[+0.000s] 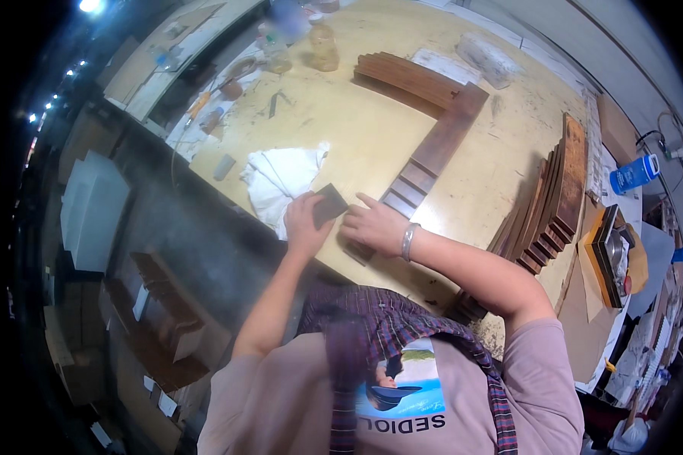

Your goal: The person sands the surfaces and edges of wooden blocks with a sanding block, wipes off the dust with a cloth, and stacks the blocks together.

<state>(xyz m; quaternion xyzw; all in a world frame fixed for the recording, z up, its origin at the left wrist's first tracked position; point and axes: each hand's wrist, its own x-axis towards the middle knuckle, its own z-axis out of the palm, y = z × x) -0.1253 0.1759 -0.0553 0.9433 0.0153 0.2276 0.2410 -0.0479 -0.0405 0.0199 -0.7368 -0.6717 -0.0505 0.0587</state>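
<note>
My left hand (303, 221) is shut on a small dark brown flat block (329, 203), held at the near end of a long brown wooden moulding (432, 155). The moulding lies on a pale workbench (357, 129) and meets a second ribbed piece (406, 76) at a corner, which makes an L shape. My right hand (373, 226) rests flat on the moulding's near end, fingers apart and index finger stretched toward the block. A metal bracelet (407, 241) is on that wrist. The two hands are almost touching.
A crumpled white cloth (281, 178) lies just left of my left hand. A leaning stack of brown mouldings (555, 199) stands at the right. Jars (323, 47) and small tools sit at the far left, a plastic bag (487, 58) at the back, and a blue bottle (634, 173) at the far right.
</note>
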